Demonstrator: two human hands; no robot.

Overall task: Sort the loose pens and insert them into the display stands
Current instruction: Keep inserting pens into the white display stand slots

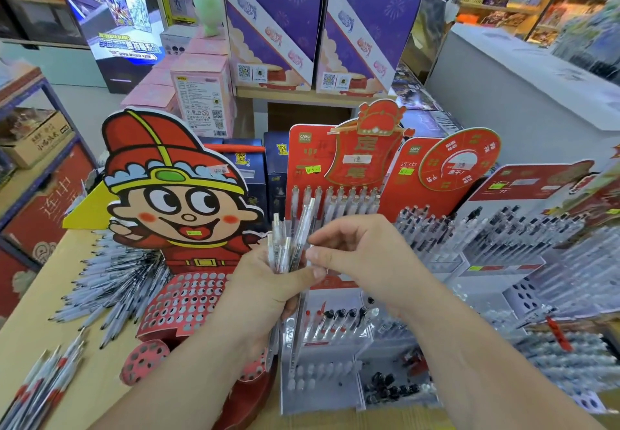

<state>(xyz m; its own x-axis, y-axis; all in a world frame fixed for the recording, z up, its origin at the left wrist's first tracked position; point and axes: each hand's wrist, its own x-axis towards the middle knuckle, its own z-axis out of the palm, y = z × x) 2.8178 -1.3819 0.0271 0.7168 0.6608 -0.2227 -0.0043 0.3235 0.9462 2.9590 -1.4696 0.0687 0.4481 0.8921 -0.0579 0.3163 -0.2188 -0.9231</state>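
Left hand (265,292) curled round a bundle of pens (283,251), held upright in the fist, clear barrels fanning out above the thumb. Right hand (365,255) reaches in from the right, thumb and forefinger closed in a pinch at the bundle's right edge, on or right beside the tallest pen (306,218); other fingers loosely bent. Whether the pinch has full hold of that pen I cannot tell. Both hands are raised in front of the middle stand (322,392), a clear tiered rack with a red backboard (302,151); a row of pale pens stands along its back tier, a few red- and black-capped ones lower down. Just left of it, a cartoon-figure stand (174,167) in a red hat, its perforated skirt (188,298) showing many open holes. To the right, another red-backed stand (523,194), tiers crowded with black-tipped pens. Loose pens (114,278) lie heaped on the wooden table (100,372) left of the cartoon stand; a second heap (43,382) sits at the near left corner. Purple boxes (271,10) stacked behind.
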